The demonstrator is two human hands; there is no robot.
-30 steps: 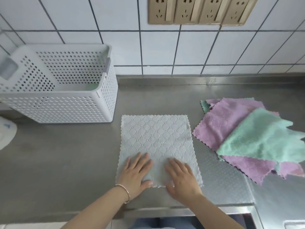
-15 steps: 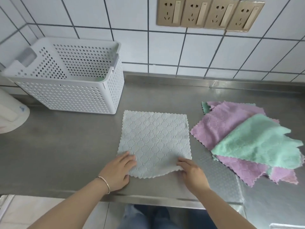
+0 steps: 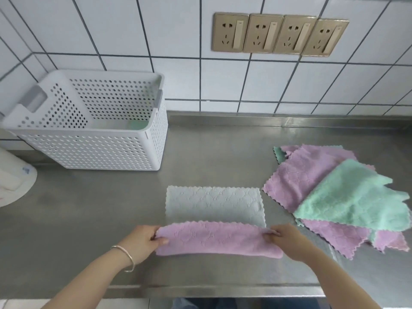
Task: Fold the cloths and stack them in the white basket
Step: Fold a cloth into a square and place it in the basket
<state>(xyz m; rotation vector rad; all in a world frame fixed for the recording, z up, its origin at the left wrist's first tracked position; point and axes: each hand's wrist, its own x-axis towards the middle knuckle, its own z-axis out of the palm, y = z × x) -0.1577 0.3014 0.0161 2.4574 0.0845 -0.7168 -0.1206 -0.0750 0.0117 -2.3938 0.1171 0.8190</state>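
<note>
Head view looks down on the cloth (image 3: 215, 224) being folded, lying near the front edge of a stainless steel counter (image 3: 93, 219). Its far half lies flat and pale grey-blue; its near edge is lifted and turned over toward the wall, showing a lilac underside. The left hand (image 3: 142, 240) pinches the left corner of that lifted edge between thumb and fingers, and the right hand (image 3: 289, 239) pinches the right corner the same way, so both are closed on the cloth. A thin bracelet (image 3: 124, 257) circles the left wrist.

To the right, well apart from the hands, a loose pile of cloths (image 3: 338, 201) in lilac and mint green overlaps on the steel. At the back left stands the white basket (image 3: 93, 143), perforated, with a bit of green showing low inside. A white rounded object (image 3: 15, 186) sits at the far left edge. Behind the counter rises a white tiled wall (image 3: 156, 36) with dark grout, carrying a row of four gold-coloured sockets (image 3: 279, 34).

Half a second ago the cloth lay fully spread, grey-blue side up, with both hands at its near corners; now that near edge is raised and rolled forward, covering roughly the front half.
</note>
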